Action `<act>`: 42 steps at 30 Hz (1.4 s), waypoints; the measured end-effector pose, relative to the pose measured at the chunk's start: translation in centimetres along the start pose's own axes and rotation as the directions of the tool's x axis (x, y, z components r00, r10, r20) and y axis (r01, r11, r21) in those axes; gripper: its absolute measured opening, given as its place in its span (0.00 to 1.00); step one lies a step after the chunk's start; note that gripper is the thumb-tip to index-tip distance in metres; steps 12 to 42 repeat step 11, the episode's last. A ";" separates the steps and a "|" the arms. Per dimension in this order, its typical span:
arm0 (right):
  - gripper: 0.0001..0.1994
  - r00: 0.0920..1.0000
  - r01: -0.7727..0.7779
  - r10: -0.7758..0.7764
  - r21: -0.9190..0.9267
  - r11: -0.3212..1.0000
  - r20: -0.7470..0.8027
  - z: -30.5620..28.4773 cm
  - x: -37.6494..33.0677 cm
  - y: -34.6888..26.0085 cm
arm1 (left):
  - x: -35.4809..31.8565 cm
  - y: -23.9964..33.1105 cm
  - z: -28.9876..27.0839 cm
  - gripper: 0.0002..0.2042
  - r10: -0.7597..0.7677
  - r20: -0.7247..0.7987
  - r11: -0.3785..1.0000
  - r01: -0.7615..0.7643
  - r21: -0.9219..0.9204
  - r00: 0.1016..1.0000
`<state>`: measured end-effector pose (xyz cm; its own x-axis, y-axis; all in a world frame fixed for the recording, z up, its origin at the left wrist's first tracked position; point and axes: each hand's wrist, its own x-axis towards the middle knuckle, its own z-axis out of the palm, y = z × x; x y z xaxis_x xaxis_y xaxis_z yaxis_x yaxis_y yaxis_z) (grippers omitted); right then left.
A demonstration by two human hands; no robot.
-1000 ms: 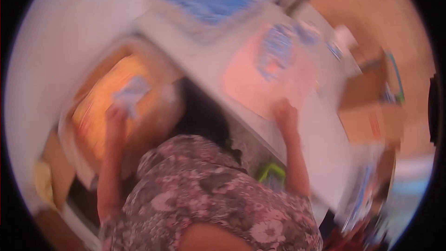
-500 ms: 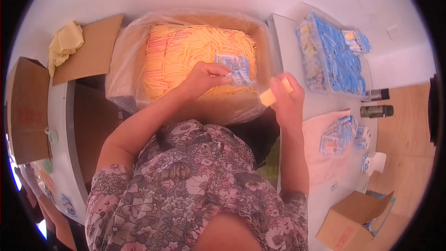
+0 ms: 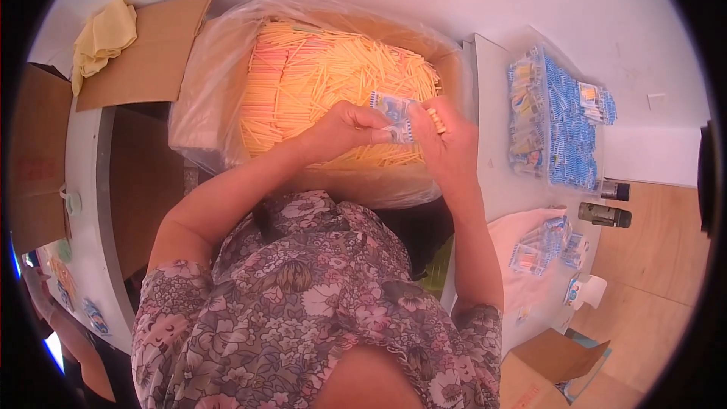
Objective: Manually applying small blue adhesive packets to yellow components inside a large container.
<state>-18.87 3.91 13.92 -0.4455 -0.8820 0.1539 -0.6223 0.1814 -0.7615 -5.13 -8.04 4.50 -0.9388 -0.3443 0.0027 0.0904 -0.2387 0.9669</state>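
Note:
Over a carton of yellow sticks, my left hand (image 3: 347, 130) is closed, pinching the lower left part of a small clear-and-blue plastic packet (image 3: 392, 106). Against the packet's right side is my right hand (image 3: 448, 140), its fingers wrapped round a short bundle of yellow sticks (image 3: 437, 120). Only the bundle's end shows; the fingers cover the rest, and I cannot tell whether any of it lies inside the packet. Below both hands, loose yellow and some pinkish sticks (image 3: 326, 79) fill the plastic-lined cardboard carton (image 3: 333, 180).
At right stands a clear bin (image 3: 536, 153) heaped with blue packets. Nearer, more packets (image 3: 539, 250) lie on a pink cloth (image 3: 503, 273). Two dark bottles (image 3: 604, 214) stand beside the bin. An open carton (image 3: 553, 360) is at lower right. Another person's arm (image 3: 72, 333) shows at lower left.
My right hand has moved left with the bundle of sticks, from beside the carton to the packet. My left hand still holds the packet, now slightly further right. The whole view has shifted a little.

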 end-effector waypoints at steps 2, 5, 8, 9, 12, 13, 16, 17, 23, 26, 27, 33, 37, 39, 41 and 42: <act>0.07 0.978 0.199 -0.198 0.007 0.980 -0.067 0.3 -0.1 0.6 | 0.0 0.2 0.1 0.07 -0.076 -0.011 0.997 0.076 -0.004 0.997; 0.10 0.996 0.027 -0.010 0.201 0.979 -0.084 -0.4 -1.1 0.4 | 0.1 -0.1 0.4 0.08 -0.064 -0.035 0.994 0.061 -0.091 0.997; 0.16 0.984 0.137 -0.122 0.117 0.984 -0.130 0.0 -2.0 1.9 | 0.2 0.1 0.5 0.09 -0.074 -0.052 0.989 0.066 -0.129 0.996; 0.16 0.983 0.137 -0.120 0.119 0.983 -0.135 0.1 -2.1 2.0 | 0.2 -0.1 0.3 0.09 -0.068 -0.045 0.992 0.063 -0.108 0.997; 0.17 0.954 0.273 -0.277 -0.046 0.961 -0.115 0.6 -2.0 1.6 | 0.1 -0.2 0.2 0.09 -0.068 -0.039 0.994 0.064 -0.089 0.997; 0.17 0.954 0.273 -0.277 -0.046 0.961 -0.115 0.6 -2.0 1.6 | 0.1 -0.2 0.2 0.09 -0.068 -0.039 0.994 0.064 -0.089 0.997; 0.17 0.954 0.273 -0.277 -0.046 0.961 -0.115 0.6 -2.0 1.6 | 0.1 -0.2 0.2 0.09 -0.068 -0.039 0.994 0.064 -0.089 0.997; 0.17 0.954 0.273 -0.277 -0.046 0.961 -0.115 0.6 -2.0 1.6 | 0.1 -0.2 0.2 0.09 -0.068 -0.039 0.994 0.064 -0.089 0.997; 0.17 0.954 0.273 -0.277 -0.046 0.961 -0.115 0.6 -2.0 1.6 | 0.1 -0.2 0.2 0.09 -0.068 -0.039 0.994 0.064 -0.089 0.997; 0.17 0.954 0.273 -0.277 -0.046 0.961 -0.115 0.6 -2.0 1.6 | 0.1 -0.2 0.2 0.09 -0.068 -0.039 0.994 0.064 -0.089 0.997; 0.17 0.954 0.273 -0.277 -0.046 0.961 -0.115 0.6 -2.0 1.6 | 0.1 -0.2 0.2 0.09 -0.068 -0.039 0.994 0.064 -0.089 0.997; 0.17 0.954 0.273 -0.277 -0.046 0.961 -0.115 0.6 -2.0 1.6 | 0.1 -0.2 0.2 0.09 -0.068 -0.039 0.994 0.064 -0.089 0.997; 0.17 0.954 0.273 -0.277 -0.046 0.961 -0.115 0.6 -2.0 1.6 | 0.1 -0.2 0.2 0.09 -0.068 -0.039 0.994 0.064 -0.089 0.997; 0.17 0.954 0.273 -0.277 -0.046 0.961 -0.115 0.6 -2.0 1.6 | 0.1 -0.2 0.2 0.09 -0.068 -0.039 0.994 0.064 -0.089 0.997; 0.17 0.954 0.273 -0.277 -0.046 0.961 -0.115 0.6 -2.0 1.6 | 0.1 -0.2 0.2 0.09 -0.068 -0.039 0.994 0.064 -0.089 0.997; 0.17 0.954 0.273 -0.277 -0.046 0.961 -0.115 0.6 -2.0 1.6 | 0.1 -0.2 0.2 0.09 -0.068 -0.039 0.994 0.064 -0.089 0.997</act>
